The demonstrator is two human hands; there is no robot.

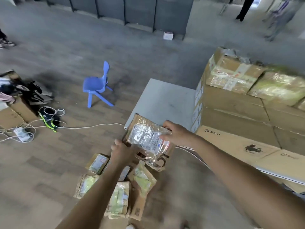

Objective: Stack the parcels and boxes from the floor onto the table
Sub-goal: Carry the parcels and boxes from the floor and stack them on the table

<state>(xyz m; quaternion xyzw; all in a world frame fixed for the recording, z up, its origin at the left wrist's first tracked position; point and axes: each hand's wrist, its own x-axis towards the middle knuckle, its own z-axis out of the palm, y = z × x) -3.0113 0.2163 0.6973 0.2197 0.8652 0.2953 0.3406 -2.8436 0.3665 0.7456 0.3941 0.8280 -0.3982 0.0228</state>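
Note:
Both my hands hold a flat cardboard parcel wrapped in shiny tape, with a white label on top. My left hand grips its near left edge. My right hand grips its far right edge. The parcel hangs tilted in the air, by the near left corner of the grey table. Below my arms, several small taped parcels lie in a heap on the floor. Large cardboard boxes stand stacked on the table's right side, with a flat "PICO" box in front of them.
A blue child's chair stands on the floor to the left of the table. White cables and a power strip trail across the floor at left, beside open boxes of clothes. People's legs show at the far back.

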